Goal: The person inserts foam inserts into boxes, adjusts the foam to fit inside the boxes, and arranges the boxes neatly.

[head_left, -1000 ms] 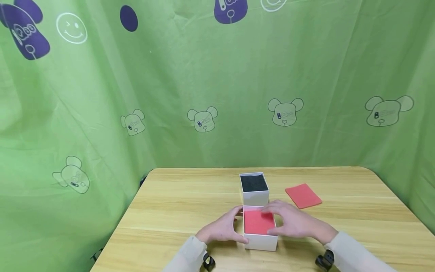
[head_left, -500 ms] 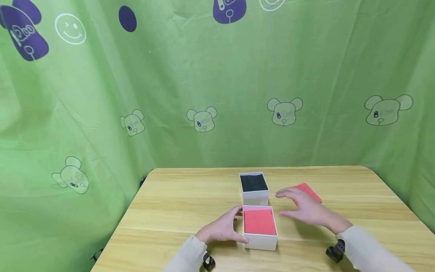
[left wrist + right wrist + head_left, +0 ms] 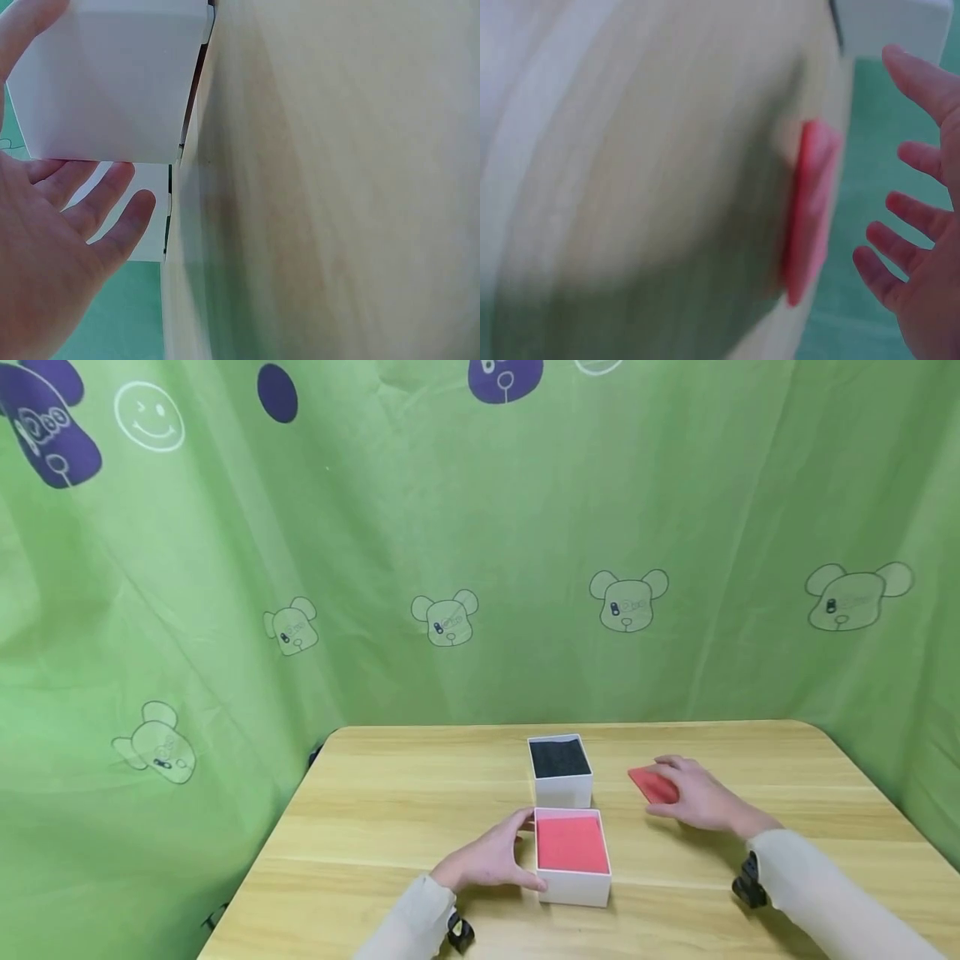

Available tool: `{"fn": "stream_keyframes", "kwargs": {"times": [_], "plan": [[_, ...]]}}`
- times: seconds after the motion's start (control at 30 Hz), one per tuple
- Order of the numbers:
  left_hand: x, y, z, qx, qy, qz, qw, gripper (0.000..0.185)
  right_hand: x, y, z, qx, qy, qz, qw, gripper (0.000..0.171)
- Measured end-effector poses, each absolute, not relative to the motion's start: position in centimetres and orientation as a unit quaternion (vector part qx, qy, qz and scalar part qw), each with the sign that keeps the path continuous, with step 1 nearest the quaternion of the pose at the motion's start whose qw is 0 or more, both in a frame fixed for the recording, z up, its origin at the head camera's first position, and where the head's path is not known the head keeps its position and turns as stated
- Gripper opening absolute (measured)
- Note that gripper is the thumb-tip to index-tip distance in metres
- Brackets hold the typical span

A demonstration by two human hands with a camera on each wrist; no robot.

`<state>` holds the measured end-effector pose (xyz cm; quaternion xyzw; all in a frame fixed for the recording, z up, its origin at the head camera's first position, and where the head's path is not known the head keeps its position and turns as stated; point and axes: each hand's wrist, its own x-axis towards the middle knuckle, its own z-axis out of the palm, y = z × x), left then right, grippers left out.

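A white box (image 3: 573,885) lined with a red pad (image 3: 572,843) stands near the table's front edge. My left hand (image 3: 495,858) rests against its left wall with straight fingers; the left wrist view shows the fingers (image 3: 101,214) spread beside the white box (image 3: 112,82). Just behind stands a second white box (image 3: 562,793) with black lining (image 3: 558,757). To the right, my right hand (image 3: 686,792) hovers open over a flat red pad (image 3: 651,783) and covers most of it. In the right wrist view the spread fingers (image 3: 915,247) are above the red pad (image 3: 810,210).
The wooden table (image 3: 390,827) has a rounded far right corner. A green printed cloth (image 3: 450,568) hangs behind it and on both sides. Bare tabletop lies left of the boxes and along the far edge.
My right hand left the top of the red-lined box and moved right and away, arriving over the loose red pad. The left hand stayed against the box.
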<state>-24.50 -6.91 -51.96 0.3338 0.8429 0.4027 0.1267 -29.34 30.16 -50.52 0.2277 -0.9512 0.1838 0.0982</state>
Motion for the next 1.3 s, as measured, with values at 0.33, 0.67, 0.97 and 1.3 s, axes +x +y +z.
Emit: {"fn": "stream_keyframes", "kwargs": {"times": [0.33, 0.67, 0.97, 1.3], "plan": [[-24.6, -6.8, -52.1, 0.351, 0.828, 0.418, 0.127, 0.097, -30.7, 31.9, -52.4, 0.211, -0.960, 0.167, 0.074, 0.077], [-24.7, -6.8, -52.1, 0.355, 0.828, 0.417, 0.123, 0.096, -31.2, 32.1, -53.2, 0.191, -0.966, 0.166, 0.045, 0.081], [-24.8, -6.8, -52.1, 0.356, 0.827, 0.418, 0.122, 0.096, -31.3, 31.7, -53.0, 0.163, -0.970, 0.175, 0.040, 0.086], [-24.8, -6.9, -52.0, 0.350, 0.827, 0.421, 0.127, 0.098, -31.4, 31.6, -52.9, 0.149, -0.972, 0.181, 0.017, 0.098]]}}
